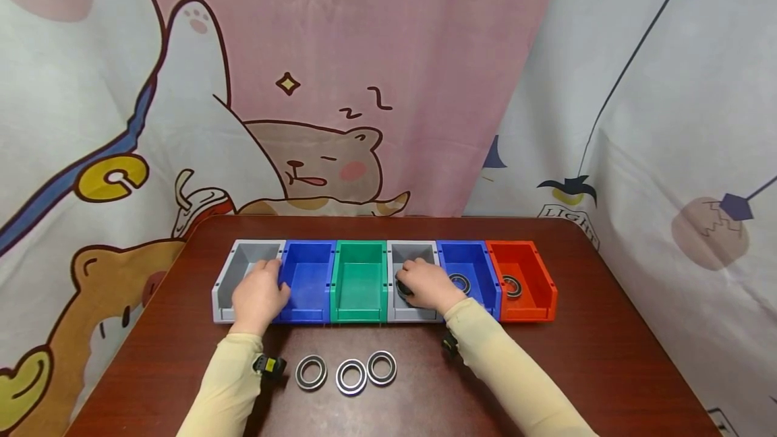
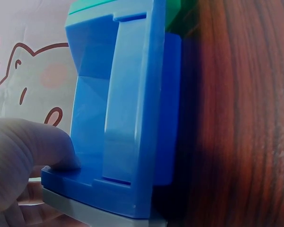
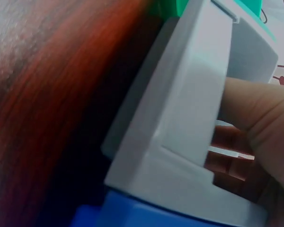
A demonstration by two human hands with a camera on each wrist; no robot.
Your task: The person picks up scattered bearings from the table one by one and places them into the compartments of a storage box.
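My left hand (image 1: pixel 260 295) grips the side wall where the left grey bin (image 1: pixel 223 314) meets the left blue bin (image 1: pixel 309 288). In the left wrist view its thumb (image 2: pixel 49 144) reaches over into the blue bin while the other fingers are on the grey side. Inside the right grey bin (image 1: pixel 414 315), my right hand (image 1: pixel 429 285) holds a dark ring bearing (image 1: pixel 403 287), mostly covered by the fingers. From the right wrist the bin's front lip (image 3: pixel 194 104) hides the fingertips and the bearing.
A green bin (image 1: pixel 359 285) stands mid-row. One bearing (image 1: pixel 460 282) lies in the right blue bin (image 1: pixel 482 275), another bearing (image 1: pixel 512 286) in the red bin (image 1: pixel 534 285). Three bearings (image 1: pixel 351 377) lie on the brown table (image 1: pixel 340 417) before the row. A printed curtain (image 1: pixel 425 86) hangs behind.
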